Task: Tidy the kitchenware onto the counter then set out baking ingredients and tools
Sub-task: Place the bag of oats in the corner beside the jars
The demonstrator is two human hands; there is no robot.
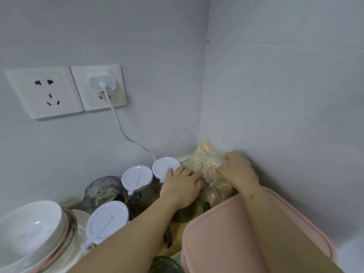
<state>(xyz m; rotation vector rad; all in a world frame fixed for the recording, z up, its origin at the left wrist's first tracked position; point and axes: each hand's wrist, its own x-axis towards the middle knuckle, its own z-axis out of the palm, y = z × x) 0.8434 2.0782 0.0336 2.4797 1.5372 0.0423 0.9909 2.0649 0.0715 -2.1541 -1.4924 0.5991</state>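
My left hand (182, 182) and right hand (237, 170) grip the bag of oats (206, 166); white-lidded jars (137, 177) stand just left.

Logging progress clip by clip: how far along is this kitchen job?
Looks done: the white bowl stacked in a clear glass bowl and three white-lidded jars stand grouped together. In hand: the left hand and right hand hold a clear plastic bag of pale flakes in the corner. Left: the bag is not yet set out, and no baking tools show.
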